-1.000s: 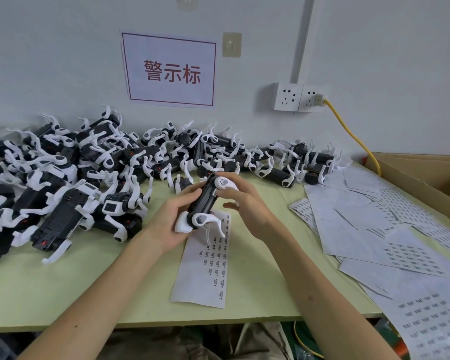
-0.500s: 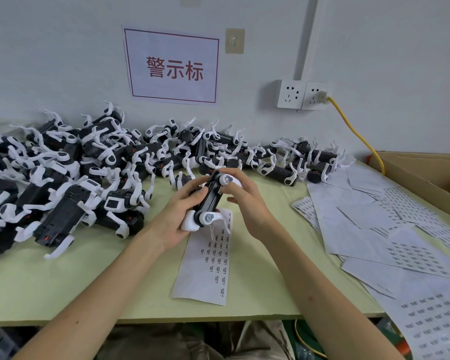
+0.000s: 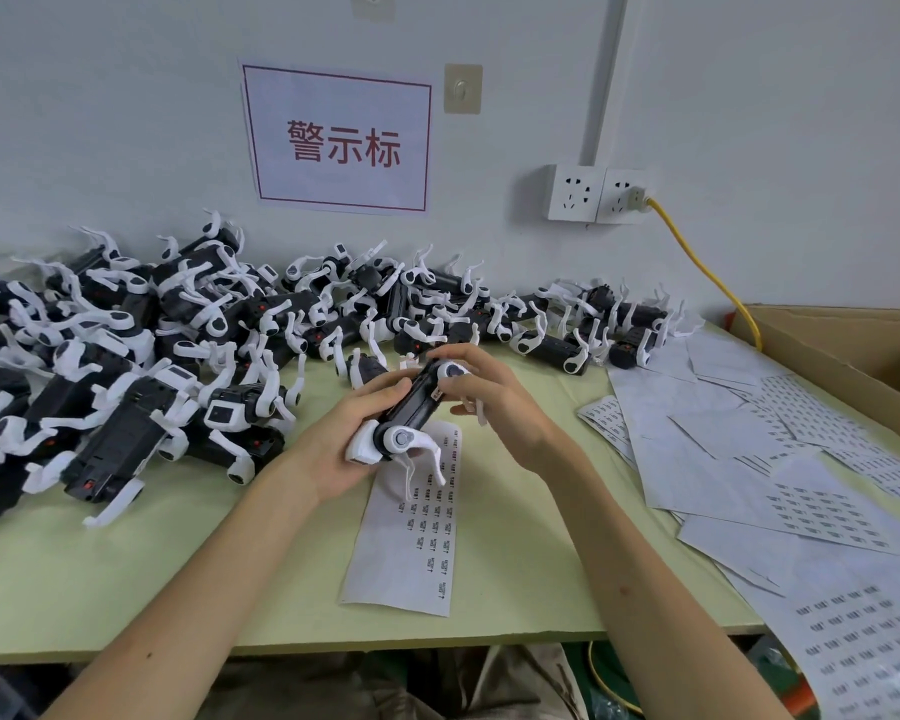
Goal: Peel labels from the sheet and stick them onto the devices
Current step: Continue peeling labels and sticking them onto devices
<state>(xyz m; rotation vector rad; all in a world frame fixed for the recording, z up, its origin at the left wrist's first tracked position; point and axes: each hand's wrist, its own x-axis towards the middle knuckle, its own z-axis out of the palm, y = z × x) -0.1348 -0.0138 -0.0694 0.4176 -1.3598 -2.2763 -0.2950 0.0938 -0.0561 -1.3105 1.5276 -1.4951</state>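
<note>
Tabletop [image 3: 126, 579] carries everything, so I'll go down by size. Beyond and to the left of the fingers the pile of devices [image 3: 178, 324] is heaped against the wall. I take it as the waiting stock, kept within reach. To the right of the fingers loose sheets [image 3: 723, 433] lie fanned over one another, probably pushed aside.

Directly beneath the fingers the label sheet [image 3: 417, 537] lies flat, pointing away from me. It is parked where a hand need only drop to peel.

One device [image 3: 411, 407] is lifted off the table, tilted, its black flank turned up toward the camera, which suits placing a sticker by eye.

The left hand [image 3: 333, 449] cradles its near end, fingers curled around the body and thumb on top, acting as the clamp. The right hand [image 3: 494, 402] curls over the far end, fingertips [image 3: 455, 368] on the white joint.

A small white label [image 3: 436, 392] sits on the flank just below those fingertips. From this angle I can't tell whether the thumb is pressing it or merely beside it. I'd judge this the rub-down step.
</note>
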